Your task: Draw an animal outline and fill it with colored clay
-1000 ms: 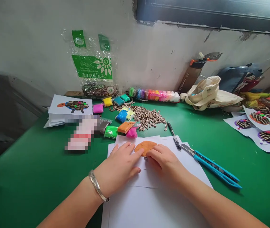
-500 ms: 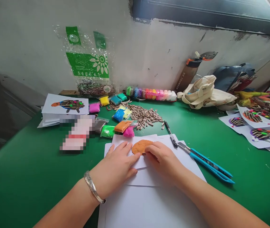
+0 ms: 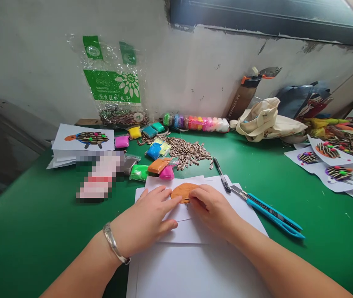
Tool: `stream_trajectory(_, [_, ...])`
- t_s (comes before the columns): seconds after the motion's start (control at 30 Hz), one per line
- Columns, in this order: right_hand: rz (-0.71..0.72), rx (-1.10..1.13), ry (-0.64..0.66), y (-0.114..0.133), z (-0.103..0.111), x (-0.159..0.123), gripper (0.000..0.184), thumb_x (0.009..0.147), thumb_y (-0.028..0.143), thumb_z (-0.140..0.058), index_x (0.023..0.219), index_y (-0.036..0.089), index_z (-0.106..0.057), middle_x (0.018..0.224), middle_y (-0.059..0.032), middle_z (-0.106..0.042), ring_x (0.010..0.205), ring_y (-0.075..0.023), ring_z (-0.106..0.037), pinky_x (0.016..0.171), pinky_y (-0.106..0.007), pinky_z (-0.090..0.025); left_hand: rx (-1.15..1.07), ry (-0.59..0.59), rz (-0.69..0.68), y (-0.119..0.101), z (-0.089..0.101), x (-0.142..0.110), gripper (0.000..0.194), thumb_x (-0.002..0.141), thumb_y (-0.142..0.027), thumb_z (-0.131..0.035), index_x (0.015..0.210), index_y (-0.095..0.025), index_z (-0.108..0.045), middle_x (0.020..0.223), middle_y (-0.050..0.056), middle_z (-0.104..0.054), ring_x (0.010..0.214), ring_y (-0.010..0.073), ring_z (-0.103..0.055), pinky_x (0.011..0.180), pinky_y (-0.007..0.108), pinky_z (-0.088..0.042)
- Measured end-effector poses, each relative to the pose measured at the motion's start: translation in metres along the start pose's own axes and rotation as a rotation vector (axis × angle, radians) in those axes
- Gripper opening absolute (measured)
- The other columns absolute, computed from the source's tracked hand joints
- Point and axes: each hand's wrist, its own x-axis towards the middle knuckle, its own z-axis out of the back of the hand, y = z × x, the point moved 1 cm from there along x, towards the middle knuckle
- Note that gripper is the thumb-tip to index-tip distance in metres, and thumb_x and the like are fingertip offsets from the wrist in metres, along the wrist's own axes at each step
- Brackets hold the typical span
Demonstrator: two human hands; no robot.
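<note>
A flattened oval of orange clay [image 3: 181, 191] lies on a small white sheet, on top of larger white paper [image 3: 195, 269]. My left hand [image 3: 148, 217], with a silver bracelet at the wrist, rests palm down with its fingers apart; its index fingertip touches the clay's lower edge. At the clay's right side my right hand [image 3: 215, 211] is closed in a pinch. A tiny dark bit shows by its fingertips, too small and covered to name. Sunflower seeds [image 3: 192, 152] lie in a loose pile beyond the paper.
Bagged clay, including an orange packet [image 3: 158, 165], lies behind the paper. A pen [image 3: 222, 176] and blue utility knife [image 3: 272, 213] lie right. A turtle picture [image 3: 83, 138] sits left; seed pictures [image 3: 339, 174], a cloth bag [image 3: 268, 122] and a bottle [image 3: 243, 97] stand or lie right.
My left hand has shifted slightly left and its thumb has drawn back a little. My right hand stays pinched at the clay's edge. The whole view has moved slightly.
</note>
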Motion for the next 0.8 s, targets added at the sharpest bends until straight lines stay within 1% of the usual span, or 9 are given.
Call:
stream_trajectory(0.13, [0.007,0.007,-0.010,-0.0002,-0.0011,0.0004,0.022,0.087,0.009,-0.044,0.076,0.020,-0.059,0.073,-0.0019,-0.060,0.067,-0.0153,-0.053,0.059,-0.025,-0.042,0.067,0.020,0.026,-0.0011,-0.0025,0.0013,0.030,0.088,-0.026,-0.058,0.118,-0.028,-0.061,0.115,0.009,-0.057,0.114,0.0303,-0.049,0.095,0.049,-0.042])
stream_trajectory(0.3, [0.007,0.012,-0.004,-0.0009,-0.0024,0.0007,0.020,0.087,0.010,-0.045,0.078,0.020,-0.060,0.075,-0.0025,-0.061,0.068,-0.0155,-0.054,0.060,-0.026,-0.043,0.131,0.047,0.054,-0.0055,-0.0042,0.0058,0.028,0.091,-0.026,-0.054,0.117,-0.027,-0.062,0.120,0.011,-0.054,0.117,0.0320,-0.046,0.094,0.051,-0.042])
stream_trajectory(0.43, [-0.004,0.016,-0.008,-0.0008,-0.0016,0.0005,0.020,0.087,0.010,-0.045,0.079,0.020,-0.061,0.076,-0.0024,-0.062,0.069,-0.0158,-0.055,0.061,-0.026,-0.043,0.091,0.064,0.042,-0.0029,-0.0014,0.0038,0.032,0.090,-0.026,-0.055,0.121,-0.027,-0.059,0.120,0.010,-0.053,0.119,0.0310,-0.044,0.097,0.051,-0.040])
stream_trajectory(0.53, [-0.022,0.021,-0.003,-0.0012,-0.0011,0.0000,0.020,0.087,0.010,-0.046,0.080,0.020,-0.061,0.075,-0.0020,-0.061,0.069,-0.0160,-0.054,0.061,-0.026,-0.043,0.017,0.071,0.022,0.0003,0.0011,0.0003,0.041,0.090,-0.028,-0.056,0.131,-0.031,-0.051,0.118,0.008,-0.053,0.114,0.0282,-0.047,0.096,0.047,-0.042])
stream_trajectory(0.6, [-0.034,0.022,0.013,-0.0017,-0.0013,-0.0002,0.020,0.088,0.010,-0.045,0.080,0.021,-0.061,0.075,-0.0021,-0.061,0.069,-0.0162,-0.054,0.061,-0.026,-0.043,0.013,0.071,0.023,0.0009,0.0011,-0.0002,0.042,0.090,-0.028,-0.057,0.132,-0.032,-0.050,0.119,0.007,-0.053,0.114,0.0282,-0.047,0.095,0.045,-0.043])
stream_trajectory(0.73, [-0.043,0.016,0.023,-0.0035,-0.0026,-0.0005,0.019,0.088,0.011,-0.046,0.079,0.020,-0.060,0.075,-0.0025,-0.060,0.069,-0.0165,-0.054,0.061,-0.027,-0.041,0.106,0.059,0.051,-0.0017,-0.0027,0.0038,0.029,0.089,-0.027,-0.056,0.117,-0.027,-0.061,0.122,0.010,-0.052,0.120,0.0317,-0.042,0.096,0.050,-0.040])
stream_trajectory(0.8, [-0.043,0.012,0.021,-0.0045,-0.0032,-0.0007,0.019,0.088,0.012,-0.046,0.078,0.020,-0.060,0.074,-0.0026,-0.060,0.068,-0.0164,-0.053,0.060,-0.026,-0.040,0.123,0.057,0.057,-0.0029,-0.0045,0.0057,0.023,0.089,-0.028,-0.055,0.111,-0.026,-0.064,0.120,0.010,-0.053,0.120,0.0319,-0.042,0.095,0.051,-0.041])
